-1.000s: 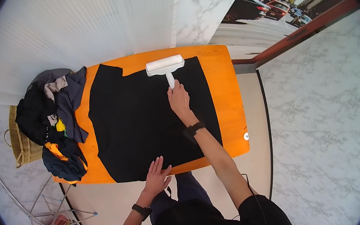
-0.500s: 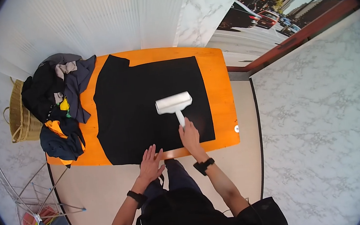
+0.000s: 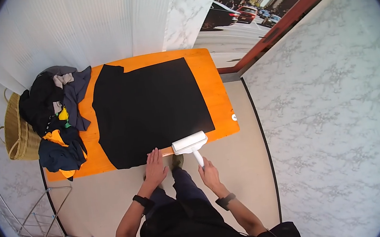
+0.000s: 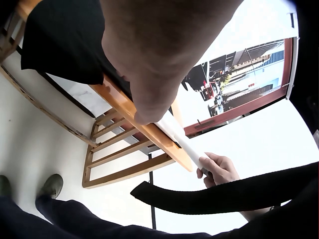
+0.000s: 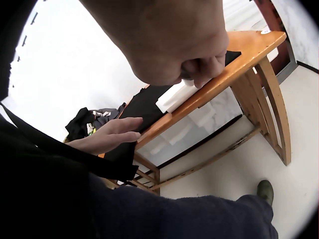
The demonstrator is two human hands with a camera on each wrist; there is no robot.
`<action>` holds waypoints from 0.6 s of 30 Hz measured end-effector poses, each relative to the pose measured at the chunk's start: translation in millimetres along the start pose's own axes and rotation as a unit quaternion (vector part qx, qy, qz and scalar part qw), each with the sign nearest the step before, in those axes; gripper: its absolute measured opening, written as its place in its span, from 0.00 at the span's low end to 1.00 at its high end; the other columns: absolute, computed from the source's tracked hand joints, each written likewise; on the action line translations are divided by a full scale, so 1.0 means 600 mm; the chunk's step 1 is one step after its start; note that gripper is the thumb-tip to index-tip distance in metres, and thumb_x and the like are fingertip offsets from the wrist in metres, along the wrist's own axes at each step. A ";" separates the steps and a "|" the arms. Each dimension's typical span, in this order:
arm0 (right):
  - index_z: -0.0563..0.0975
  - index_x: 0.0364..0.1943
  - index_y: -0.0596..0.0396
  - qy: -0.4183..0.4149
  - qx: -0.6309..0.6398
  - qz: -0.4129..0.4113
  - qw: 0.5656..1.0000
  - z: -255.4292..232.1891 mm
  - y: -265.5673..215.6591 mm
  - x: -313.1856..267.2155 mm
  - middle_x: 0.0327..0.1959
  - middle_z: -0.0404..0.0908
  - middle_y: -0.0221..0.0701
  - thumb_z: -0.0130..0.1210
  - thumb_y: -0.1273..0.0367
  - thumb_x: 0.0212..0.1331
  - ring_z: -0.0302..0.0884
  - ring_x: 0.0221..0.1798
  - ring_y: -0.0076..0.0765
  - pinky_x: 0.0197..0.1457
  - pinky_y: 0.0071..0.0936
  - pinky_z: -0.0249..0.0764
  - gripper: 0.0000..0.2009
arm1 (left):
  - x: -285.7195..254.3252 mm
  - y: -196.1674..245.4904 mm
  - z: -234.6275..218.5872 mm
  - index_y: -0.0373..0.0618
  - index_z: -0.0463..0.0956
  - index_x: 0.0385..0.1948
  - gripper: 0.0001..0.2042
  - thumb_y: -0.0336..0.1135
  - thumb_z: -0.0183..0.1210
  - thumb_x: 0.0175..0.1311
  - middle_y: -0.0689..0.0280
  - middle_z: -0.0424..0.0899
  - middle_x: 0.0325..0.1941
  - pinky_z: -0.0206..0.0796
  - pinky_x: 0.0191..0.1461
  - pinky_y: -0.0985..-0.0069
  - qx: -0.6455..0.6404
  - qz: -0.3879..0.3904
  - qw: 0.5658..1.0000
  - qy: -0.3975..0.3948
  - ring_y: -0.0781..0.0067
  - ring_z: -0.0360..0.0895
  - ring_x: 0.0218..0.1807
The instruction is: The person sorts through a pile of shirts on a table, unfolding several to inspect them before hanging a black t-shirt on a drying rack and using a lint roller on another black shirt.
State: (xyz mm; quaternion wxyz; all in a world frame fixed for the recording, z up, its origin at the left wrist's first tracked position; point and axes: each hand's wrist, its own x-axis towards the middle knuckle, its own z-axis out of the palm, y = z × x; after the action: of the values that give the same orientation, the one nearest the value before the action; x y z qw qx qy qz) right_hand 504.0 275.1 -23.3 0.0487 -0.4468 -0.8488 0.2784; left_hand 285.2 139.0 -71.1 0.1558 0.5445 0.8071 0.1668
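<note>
A black T-shirt (image 3: 151,104) lies spread flat on the orange wooden table (image 3: 220,101), one edge hanging over the near side. My right hand (image 3: 210,176) grips the handle of a white lint roller (image 3: 190,142). The roller head is at the table's near edge, by the shirt's lower right hem. In the right wrist view the fingers curl round the handle. My left hand (image 3: 156,166) rests with straight fingers on the shirt's near edge, left of the roller.
A heap of crumpled clothes (image 3: 56,119) covers the table's left end, with a wicker basket (image 3: 20,133) behind it. A metal drying rack (image 3: 40,224) stands at lower left. Walls close in at the back and right.
My right hand has drawn the lint roller from the shirt's far part toward me, down to the near edge. The left hand stays at the near edge with fingers straight.
</note>
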 end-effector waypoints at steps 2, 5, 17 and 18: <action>0.68 0.58 0.61 0.010 0.020 0.001 1.000 -0.003 0.006 -0.010 0.39 0.78 0.54 0.53 0.67 0.63 0.78 0.38 0.64 0.41 0.52 0.75 0.21 | 0.009 0.008 -0.001 0.28 0.53 0.67 0.40 0.41 0.61 0.56 0.42 0.55 0.73 0.39 0.78 0.56 -0.012 -0.008 1.000 0.003 0.46 0.52 0.75; 0.69 0.57 0.62 0.029 0.060 -0.014 0.998 -0.012 -0.006 0.012 0.40 0.78 0.55 0.53 0.67 0.63 0.77 0.39 0.64 0.42 0.51 0.75 0.20 | 0.024 0.019 0.000 0.28 0.52 0.68 0.40 0.41 0.59 0.56 0.42 0.53 0.73 0.39 0.78 0.54 -0.003 -0.021 1.000 0.009 0.45 0.51 0.75; 0.66 0.60 0.61 -0.032 0.059 -0.065 0.996 0.045 -0.067 0.144 0.43 0.76 0.55 0.51 0.66 0.65 0.76 0.41 0.66 0.42 0.52 0.75 0.22 | 0.032 -0.001 -0.007 0.27 0.51 0.68 0.39 0.36 0.60 0.55 0.43 0.51 0.74 0.38 0.78 0.55 0.004 -0.161 0.985 0.066 0.46 0.48 0.76; 0.65 0.61 0.60 -0.041 0.059 -0.060 0.996 0.039 -0.064 0.130 0.42 0.76 0.55 0.51 0.65 0.65 0.77 0.40 0.66 0.41 0.52 0.75 0.22 | 0.033 -0.002 -0.006 0.27 0.51 0.68 0.39 0.36 0.60 0.55 0.43 0.51 0.74 0.38 0.78 0.55 0.002 -0.160 0.985 0.066 0.46 0.48 0.76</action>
State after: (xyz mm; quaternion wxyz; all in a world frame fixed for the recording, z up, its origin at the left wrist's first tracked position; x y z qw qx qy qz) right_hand 421.6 309.1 -35.8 0.0562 -0.3795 -0.8577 0.3424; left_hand 275.9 156.6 -69.9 0.1253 0.3962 0.8928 0.1736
